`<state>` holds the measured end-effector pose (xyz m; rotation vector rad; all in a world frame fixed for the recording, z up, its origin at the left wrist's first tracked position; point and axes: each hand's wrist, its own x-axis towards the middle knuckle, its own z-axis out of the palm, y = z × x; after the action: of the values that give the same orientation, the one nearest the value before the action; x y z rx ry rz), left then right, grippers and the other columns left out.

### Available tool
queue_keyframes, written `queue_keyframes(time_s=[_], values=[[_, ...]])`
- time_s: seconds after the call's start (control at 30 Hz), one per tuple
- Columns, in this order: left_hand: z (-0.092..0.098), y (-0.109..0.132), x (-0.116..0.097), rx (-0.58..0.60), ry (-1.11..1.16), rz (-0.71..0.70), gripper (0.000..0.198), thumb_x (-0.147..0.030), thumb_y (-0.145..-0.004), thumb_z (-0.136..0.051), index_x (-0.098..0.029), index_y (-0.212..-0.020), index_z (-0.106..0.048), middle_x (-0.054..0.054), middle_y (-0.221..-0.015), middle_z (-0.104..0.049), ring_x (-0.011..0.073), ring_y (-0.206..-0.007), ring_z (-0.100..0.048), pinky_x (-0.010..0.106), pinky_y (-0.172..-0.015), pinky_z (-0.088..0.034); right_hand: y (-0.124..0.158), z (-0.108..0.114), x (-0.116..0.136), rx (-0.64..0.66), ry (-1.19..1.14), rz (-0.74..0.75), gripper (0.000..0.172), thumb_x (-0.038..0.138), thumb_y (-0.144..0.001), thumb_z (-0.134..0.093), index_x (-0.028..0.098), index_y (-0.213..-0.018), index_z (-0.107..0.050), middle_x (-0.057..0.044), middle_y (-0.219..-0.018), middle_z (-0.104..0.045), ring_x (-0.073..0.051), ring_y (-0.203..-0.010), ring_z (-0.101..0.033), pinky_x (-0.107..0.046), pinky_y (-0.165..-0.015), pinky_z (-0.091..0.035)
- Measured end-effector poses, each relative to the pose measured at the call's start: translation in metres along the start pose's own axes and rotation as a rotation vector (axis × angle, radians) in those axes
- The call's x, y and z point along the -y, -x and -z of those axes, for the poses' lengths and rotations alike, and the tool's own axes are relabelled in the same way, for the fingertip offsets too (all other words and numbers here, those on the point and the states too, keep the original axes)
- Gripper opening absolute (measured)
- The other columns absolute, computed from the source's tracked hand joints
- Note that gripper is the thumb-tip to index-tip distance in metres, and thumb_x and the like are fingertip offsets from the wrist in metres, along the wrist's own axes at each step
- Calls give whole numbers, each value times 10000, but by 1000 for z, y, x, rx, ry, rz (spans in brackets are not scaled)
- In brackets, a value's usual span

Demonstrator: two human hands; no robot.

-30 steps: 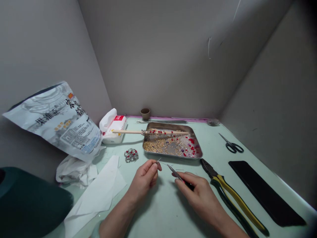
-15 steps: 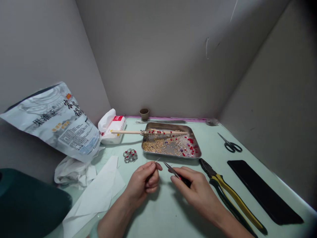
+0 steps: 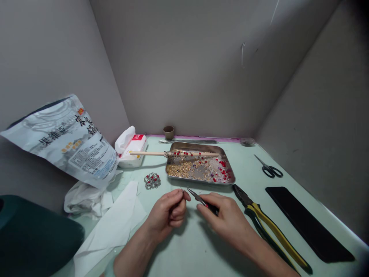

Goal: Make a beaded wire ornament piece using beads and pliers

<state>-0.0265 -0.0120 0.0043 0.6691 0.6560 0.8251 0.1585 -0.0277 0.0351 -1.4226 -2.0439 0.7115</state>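
Note:
My left hand [image 3: 170, 211] is closed in a pinch, thumb against forefinger, on a thin piece of wire that barely shows at the fingertips. My right hand [image 3: 223, 211] is wrapped round small needle-nose pliers [image 3: 197, 196] with dark handles and a touch of red. Their tips point left, close to the left fingertips; whether they touch the wire is too small to tell. Beyond the hands lies a metal tray [image 3: 201, 181] of gold, clear and red beads. Left of the tray is a silvery wire piece with red beads [image 3: 152, 180].
A wooden stick [image 3: 150, 153] with beaded wire lies across the tray. Large pliers [image 3: 268, 227], a black flat case [image 3: 308, 223] and scissors [image 3: 269, 169] lie on the right. Tissues [image 3: 134, 152], a foil bag [image 3: 69, 142] and white paper [image 3: 112, 227] are on the left.
The needle-nose pliers have moved slightly left, bringing their tips nearer the left fingertips. Less of the wire shows above my left hand, which keeps its pinch.

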Motion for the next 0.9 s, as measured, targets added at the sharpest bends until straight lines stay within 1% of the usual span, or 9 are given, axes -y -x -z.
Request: queue_keyframes(time_s=[0.17,0.33,0.57,0.73,0.83,0.9], values=[[-1,0,0,-24,-90,2,223,-385,-866,-530,-166,-827,-542,-109,-462,-239,37,-409,-74,172,-381,-78,0,2,1,33,-67,-13,233,279,-858,-519,190,-815,-730,-37,-726,-668,-167,-679,-574,-268,-639,-422],[-2,0,1,-55,-166,-19,216,-381,-865,-522,-174,-804,-528,-113,-447,-233,43,-410,-76,183,-386,-76,0,3,3,28,-89,-12,254,294,-865,-508,187,-808,-732,-28,-679,-658,-167,-659,-571,-261,-616,-420],[-3,1,2,-55,-236,-83,275,-440,-834,-570,-170,-877,-540,-119,-471,-222,47,-427,-98,188,-416,-108,-1,3,2,14,-77,8,234,257,-868,-512,190,-787,-721,-33,-688,-658,-162,-657,-567,-263,-619,-418],[-2,-1,4,-107,-362,-148,304,-458,-822,-575,-161,-883,-572,-106,-470,-249,60,-432,-152,207,-433,-131,-1,4,0,23,-72,-24,230,243,-870,-507,179,-772,-705,-36,-730,-667,-153,-667,-564,-265,-621,-409],[-1,-3,5,-154,-504,-203,312,-462,-835,-551,-157,-879,-593,-90,-486,-285,75,-450,-219,216,-452,-163,-1,6,1,52,-70,-61,236,264,-871,-507,175,-769,-700,-32,-741,-672,-148,-657,-560,-256,-594,-390],[-1,-3,5,-200,-625,-267,293,-437,-849,-537,-155,-867,-613,-69,-514,-345,87,-481,-283,220,-480,-205,0,8,1,84,-66,-83,243,276,-871,-506,176,-764,-699,-26,-725,-667,-143,-638,-552,-248,-568,-375]])
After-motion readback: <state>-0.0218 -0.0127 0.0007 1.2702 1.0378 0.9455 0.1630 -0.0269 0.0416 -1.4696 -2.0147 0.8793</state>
